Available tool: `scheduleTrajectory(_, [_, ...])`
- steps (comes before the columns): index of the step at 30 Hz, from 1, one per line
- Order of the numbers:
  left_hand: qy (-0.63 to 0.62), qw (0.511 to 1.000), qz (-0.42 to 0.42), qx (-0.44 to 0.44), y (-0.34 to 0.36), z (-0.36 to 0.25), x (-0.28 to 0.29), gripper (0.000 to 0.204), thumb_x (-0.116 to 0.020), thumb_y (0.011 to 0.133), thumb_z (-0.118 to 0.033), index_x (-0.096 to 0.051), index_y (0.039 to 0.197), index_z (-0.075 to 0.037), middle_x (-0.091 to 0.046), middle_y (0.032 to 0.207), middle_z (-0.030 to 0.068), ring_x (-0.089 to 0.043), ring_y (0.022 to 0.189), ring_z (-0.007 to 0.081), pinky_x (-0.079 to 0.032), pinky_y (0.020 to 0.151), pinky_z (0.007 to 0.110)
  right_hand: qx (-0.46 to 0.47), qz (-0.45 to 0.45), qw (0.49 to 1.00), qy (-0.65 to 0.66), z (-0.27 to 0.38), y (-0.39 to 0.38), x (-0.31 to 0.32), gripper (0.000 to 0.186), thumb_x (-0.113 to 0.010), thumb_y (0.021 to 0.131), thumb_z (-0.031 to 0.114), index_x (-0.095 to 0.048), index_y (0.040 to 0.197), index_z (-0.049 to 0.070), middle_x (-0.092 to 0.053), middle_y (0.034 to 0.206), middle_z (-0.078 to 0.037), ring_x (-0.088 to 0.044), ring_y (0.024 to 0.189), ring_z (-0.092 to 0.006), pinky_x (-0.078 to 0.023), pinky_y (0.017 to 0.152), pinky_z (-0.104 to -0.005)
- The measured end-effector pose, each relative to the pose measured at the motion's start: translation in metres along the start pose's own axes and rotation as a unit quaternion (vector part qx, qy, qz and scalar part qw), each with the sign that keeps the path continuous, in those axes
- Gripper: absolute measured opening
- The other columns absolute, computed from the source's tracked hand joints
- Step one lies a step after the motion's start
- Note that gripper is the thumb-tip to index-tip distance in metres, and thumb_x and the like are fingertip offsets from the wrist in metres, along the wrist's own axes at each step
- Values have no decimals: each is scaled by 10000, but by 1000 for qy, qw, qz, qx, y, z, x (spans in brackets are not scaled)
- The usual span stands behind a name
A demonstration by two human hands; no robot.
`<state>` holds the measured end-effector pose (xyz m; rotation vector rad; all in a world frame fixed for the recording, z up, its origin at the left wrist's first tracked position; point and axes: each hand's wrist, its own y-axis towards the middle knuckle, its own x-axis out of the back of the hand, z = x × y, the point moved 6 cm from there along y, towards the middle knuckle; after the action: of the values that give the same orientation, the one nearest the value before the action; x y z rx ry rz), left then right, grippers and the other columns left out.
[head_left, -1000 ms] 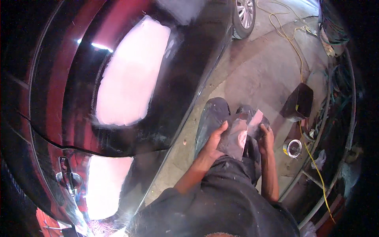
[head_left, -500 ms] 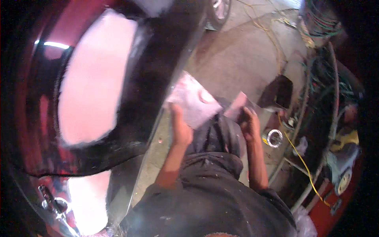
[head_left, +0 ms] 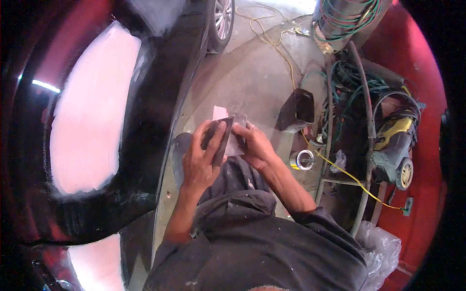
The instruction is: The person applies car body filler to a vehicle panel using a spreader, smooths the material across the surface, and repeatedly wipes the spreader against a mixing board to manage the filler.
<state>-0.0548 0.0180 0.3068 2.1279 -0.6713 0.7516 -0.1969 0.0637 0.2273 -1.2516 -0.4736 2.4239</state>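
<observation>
My left hand (head_left: 201, 157) grips a thin dark flat blade (head_left: 224, 139), a spreader or scraper, held edge-up in front of my chest. My right hand (head_left: 252, 143) pinches a second pale flat piece (head_left: 224, 116) smeared with pinkish filler, pressed against the dark blade. Both hands meet above my grey trouser knees (head_left: 233, 179). To my left stands a dark car body panel (head_left: 145, 121) with a large patch of pale pink filler (head_left: 90, 111) on it.
A car wheel (head_left: 222, 19) shows at the top. On the concrete floor lie a black box (head_left: 296, 110), a small open tin (head_left: 303, 159), a yellow cord (head_left: 286, 53), coiled hoses (head_left: 349, 14) and a yellow machine (head_left: 395, 140). A clear plastic bag (head_left: 381, 252) sits lower right.
My view has swung and the hands came closer together. The pale sheet held up in my left hand a moment ago is now folded in between both hands against the dark blade.
</observation>
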Motion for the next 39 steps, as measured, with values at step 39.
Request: scheduleTrajectory(39, [-489, 766, -9, 418, 37, 64, 13, 415, -618, 1018, -278, -611, 1273, 50, -671, 1172, 129, -662, 1013, 187, -532, 874, 329, 457, 189, 478, -726, 58, -53, -74, 656, -632, 731, 15, -656, 1361, 196, -584, 1325, -129, -568, 1209, -363, -490, 1015, -459])
